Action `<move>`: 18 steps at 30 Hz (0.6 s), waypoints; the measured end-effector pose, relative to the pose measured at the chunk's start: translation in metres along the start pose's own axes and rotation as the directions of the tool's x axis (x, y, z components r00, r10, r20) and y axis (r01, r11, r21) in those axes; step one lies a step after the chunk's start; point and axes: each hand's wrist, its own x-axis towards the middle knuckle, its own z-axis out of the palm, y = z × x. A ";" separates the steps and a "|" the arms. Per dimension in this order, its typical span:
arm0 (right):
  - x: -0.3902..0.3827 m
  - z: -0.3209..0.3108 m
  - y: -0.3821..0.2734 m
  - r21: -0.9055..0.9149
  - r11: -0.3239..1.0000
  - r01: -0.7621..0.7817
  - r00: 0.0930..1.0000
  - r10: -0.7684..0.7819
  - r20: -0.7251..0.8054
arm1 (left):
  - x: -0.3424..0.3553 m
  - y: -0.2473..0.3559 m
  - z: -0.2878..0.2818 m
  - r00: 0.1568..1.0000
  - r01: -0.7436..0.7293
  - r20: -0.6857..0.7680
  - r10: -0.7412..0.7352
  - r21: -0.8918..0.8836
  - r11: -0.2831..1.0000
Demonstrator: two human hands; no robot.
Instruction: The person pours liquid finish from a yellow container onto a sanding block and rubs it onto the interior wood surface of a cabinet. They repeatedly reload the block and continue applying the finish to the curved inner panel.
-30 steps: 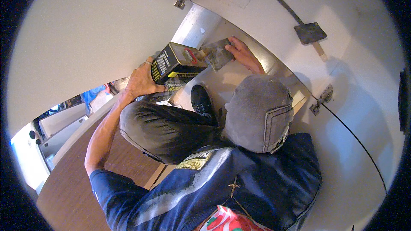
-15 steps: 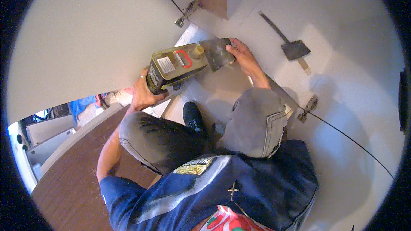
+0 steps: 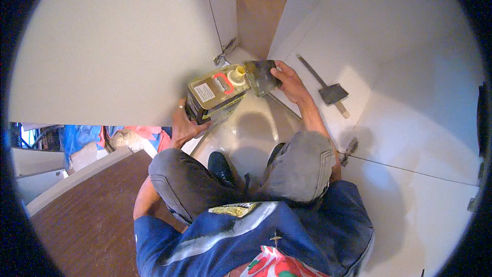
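My left hand (image 3: 185,126) grips the lower side of a rectangular metal can (image 3: 217,90), its fingers around the body. The can has a red handle on top and a yellowish spout (image 3: 238,73) at its right corner, and it leans to the right. My right hand (image 3: 288,80) pinches the right edge of a dark, square piece (image 3: 262,76) with a greenish, partly see-through lower left edge. That piece is right beside the spout; whether the two touch, I cannot tell. Any liquid coming out is too small to make out.
A dark mallet-like tool (image 3: 332,92) lies on a pale panel at the right. Hinges (image 3: 350,152) sit along the panel joints. A large white panel (image 3: 102,46) rises at the left, above a brown wooden board (image 3: 97,205). Blue and red cloth (image 3: 84,138) lies beyond the board.
The can and the dark piece sit slightly lower and farther right in view. My head view has turned, and a second shoe shows between my knees.
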 end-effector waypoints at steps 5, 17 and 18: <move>0.011 -0.003 -0.007 -0.504 0.837 0.213 0.977 -0.176 0.121 | 0.000 -0.032 0.027 0.998 -0.006 -0.057 0.004 -0.035 0.999; -0.120 0.005 -0.287 -0.394 0.816 0.424 0.857 -0.502 -0.119 | -0.019 -0.036 0.048 0.980 0.088 -0.163 -0.109 -0.132 0.987; -0.131 0.005 -0.310 -0.300 0.786 0.540 0.808 -0.584 -0.077 | -0.019 -0.035 0.049 0.980 0.071 -0.178 -0.092 -0.119 0.990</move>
